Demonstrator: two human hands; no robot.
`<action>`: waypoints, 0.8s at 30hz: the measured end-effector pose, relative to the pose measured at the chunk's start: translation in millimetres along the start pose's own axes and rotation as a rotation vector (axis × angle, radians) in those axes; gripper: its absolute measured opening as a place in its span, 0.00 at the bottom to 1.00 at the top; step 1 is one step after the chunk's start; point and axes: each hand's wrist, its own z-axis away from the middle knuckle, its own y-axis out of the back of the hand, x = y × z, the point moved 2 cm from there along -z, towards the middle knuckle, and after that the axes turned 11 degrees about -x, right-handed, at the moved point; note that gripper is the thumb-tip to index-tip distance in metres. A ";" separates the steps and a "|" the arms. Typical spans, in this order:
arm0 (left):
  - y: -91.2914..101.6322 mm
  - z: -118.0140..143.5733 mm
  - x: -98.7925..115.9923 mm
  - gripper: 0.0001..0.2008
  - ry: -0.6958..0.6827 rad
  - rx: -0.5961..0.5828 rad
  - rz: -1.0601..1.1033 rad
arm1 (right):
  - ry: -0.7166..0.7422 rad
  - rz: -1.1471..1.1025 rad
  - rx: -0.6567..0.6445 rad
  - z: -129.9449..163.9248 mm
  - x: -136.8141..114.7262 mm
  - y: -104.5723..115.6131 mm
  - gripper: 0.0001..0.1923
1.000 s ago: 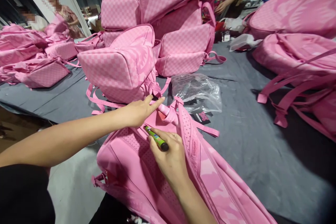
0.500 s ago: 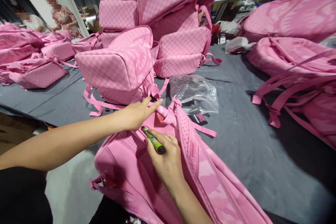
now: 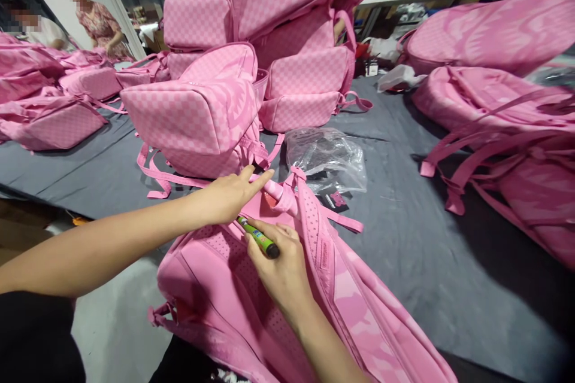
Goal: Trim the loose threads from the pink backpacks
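Note:
A pink backpack [image 3: 197,269] lies with its padded back and straps towards me. My left hand [image 3: 224,194] rests across its top, fingers stretched and apart, beside the rolled carry handle [image 3: 273,190]; the underside of this hand is hidden. Closed round a green marker [image 3: 258,236] with a black end, my right hand [image 3: 281,263] is just below the left one. The marker points up and left at the top of the back panel, and its tip is hard to make out. A black hang tag [image 3: 335,200] lies beyond the shoulder strap [image 3: 323,245].
Another pink backpack [image 3: 171,116] stands right behind my hands, with a stack of them [image 3: 287,6] further back. Crumpled clear plastic [image 3: 326,155] lies on the grey table cover [image 3: 404,239]. More backpacks [image 3: 476,96] are at right and left. Two people stand at far left.
The whole view has shifted slightly, so things appear a little further left. My hands keep almost the same place on the backpack, and the marker is still in my right hand.

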 end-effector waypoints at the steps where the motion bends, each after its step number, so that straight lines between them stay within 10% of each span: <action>1: -0.6 -0.3 -0.1 0.46 0.000 0.002 0.001 | -0.005 0.014 0.004 0.1 -0.1 0.9 0.10; 12: -5.0 0.8 -2.1 0.47 0.001 0.040 0.028 | -0.032 -0.027 -0.014 -2.6 -11.6 2.7 0.09; 17: -7.7 -2.9 -5.7 0.47 -0.014 0.062 0.057 | 0.048 -0.039 0.134 -4.2 -22.2 76.2 0.06; 20: -7.6 -5.6 -5.5 0.47 -0.004 0.045 0.074 | -0.003 0.092 0.425 -13.9 17.4 131.8 0.08; 24: -9.0 -9.8 -4.1 0.47 0.010 0.034 0.077 | -0.420 0.426 0.147 -42.7 119.2 154.4 0.05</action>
